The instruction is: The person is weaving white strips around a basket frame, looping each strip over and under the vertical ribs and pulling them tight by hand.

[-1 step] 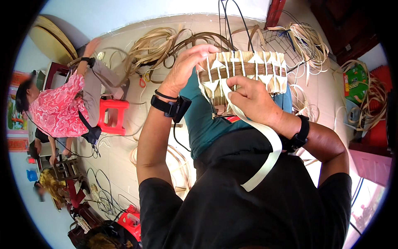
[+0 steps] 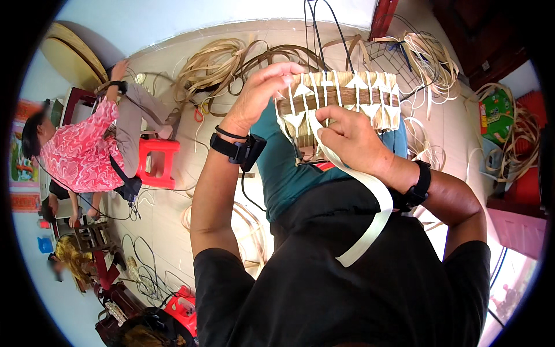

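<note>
A small woven basket (image 2: pixel 347 95) of pale strips with a brown band rests over my lap, tilted toward me. White lacing with pointed white shapes crosses its side. My left hand (image 2: pixel 260 95) grips its upper left corner, some of the fingers hidden behind the edge. Against the lower left part of the same side, my right hand (image 2: pixel 357 141) is closed in a pinch on a flat white strip (image 2: pixel 378 217). From those fingers the strip's free end curves down over my black shirt. Black wire rods (image 2: pixel 313 34) rise beyond the basket.
Bundles of pale strips (image 2: pixel 217 63) lie on the floor ahead, and a wire frame with more strips (image 2: pixel 425 63) at far right. At left a person in a pink patterned shirt (image 2: pixel 81 147) sits near a red stool (image 2: pixel 157 163). Black cables (image 2: pixel 144 254) cross the floor.
The hand of the person in pink has shifted slightly left and down. My two hands, the basket and the white strip look the same.
</note>
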Available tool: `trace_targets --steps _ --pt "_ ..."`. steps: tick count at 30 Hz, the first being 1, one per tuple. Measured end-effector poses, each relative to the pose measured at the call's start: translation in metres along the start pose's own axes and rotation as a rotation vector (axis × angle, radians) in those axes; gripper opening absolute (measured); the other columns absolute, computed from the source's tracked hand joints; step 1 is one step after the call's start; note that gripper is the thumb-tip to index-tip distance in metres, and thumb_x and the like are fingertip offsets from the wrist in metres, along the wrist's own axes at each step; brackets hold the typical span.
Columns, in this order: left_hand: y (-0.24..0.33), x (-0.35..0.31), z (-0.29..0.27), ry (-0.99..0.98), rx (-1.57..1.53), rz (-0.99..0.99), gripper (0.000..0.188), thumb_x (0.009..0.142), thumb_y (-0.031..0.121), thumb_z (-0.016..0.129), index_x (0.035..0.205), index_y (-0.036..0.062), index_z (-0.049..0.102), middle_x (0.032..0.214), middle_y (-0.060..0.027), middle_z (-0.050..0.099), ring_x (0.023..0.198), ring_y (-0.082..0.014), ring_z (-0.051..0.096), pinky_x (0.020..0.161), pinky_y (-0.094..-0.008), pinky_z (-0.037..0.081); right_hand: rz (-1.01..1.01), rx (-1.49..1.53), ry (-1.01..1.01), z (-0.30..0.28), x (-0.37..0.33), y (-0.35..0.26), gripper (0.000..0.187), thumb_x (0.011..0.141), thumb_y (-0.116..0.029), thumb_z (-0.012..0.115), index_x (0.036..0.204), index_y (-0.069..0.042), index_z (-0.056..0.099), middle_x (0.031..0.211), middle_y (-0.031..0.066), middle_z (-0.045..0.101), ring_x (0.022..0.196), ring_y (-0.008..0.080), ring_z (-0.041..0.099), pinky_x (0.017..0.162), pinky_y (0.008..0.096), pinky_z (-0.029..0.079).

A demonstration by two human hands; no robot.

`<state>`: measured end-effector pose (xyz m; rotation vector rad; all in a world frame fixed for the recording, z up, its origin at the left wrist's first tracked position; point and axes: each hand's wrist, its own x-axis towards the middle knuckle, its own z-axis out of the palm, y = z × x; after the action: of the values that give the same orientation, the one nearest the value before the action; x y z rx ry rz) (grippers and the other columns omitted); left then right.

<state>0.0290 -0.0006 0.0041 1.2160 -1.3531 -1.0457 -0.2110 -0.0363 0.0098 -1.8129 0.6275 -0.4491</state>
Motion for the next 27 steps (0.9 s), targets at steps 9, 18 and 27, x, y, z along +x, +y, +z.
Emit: trace_targets --steps 9,18,27 --pt "0.007 -0.003 0.008 0.017 0.058 -0.096 0.033 0.087 0.005 0.066 0.120 0.0034 0.061 0.102 0.0029 0.065 0.086 -0.0034 0.059 0.076 -0.0198 0.049 0.017 0.019 -0.009 0.002 -0.005 -0.005 0.018 0.090 -0.003 0.060 0.107 0.001 0.056 0.066 -0.0028 0.056 0.057 0.0015 0.046 0.049 0.0212 0.033" --pt "0.003 0.000 0.011 0.047 -0.003 -0.092 0.034 0.085 0.001 0.067 0.118 0.0036 0.063 0.103 0.0025 0.066 0.086 -0.0030 0.059 0.075 -0.0193 0.049 0.095 0.385 -0.047 -0.005 -0.025 -0.011 0.044 0.084 -0.002 0.063 0.127 -0.001 0.053 0.068 -0.0003 0.059 0.060 0.0037 0.050 0.051 0.0229 0.037" --pt "0.006 0.001 0.011 0.055 0.016 -0.066 0.036 0.086 0.001 0.066 0.121 0.0029 0.061 0.104 0.0019 0.066 0.085 -0.0029 0.059 0.073 -0.0183 0.047 0.041 0.502 -0.308 -0.013 -0.041 -0.023 0.028 0.090 0.002 0.050 0.114 0.001 0.065 0.082 0.0042 0.066 0.064 0.0080 0.062 0.059 0.0216 0.049"
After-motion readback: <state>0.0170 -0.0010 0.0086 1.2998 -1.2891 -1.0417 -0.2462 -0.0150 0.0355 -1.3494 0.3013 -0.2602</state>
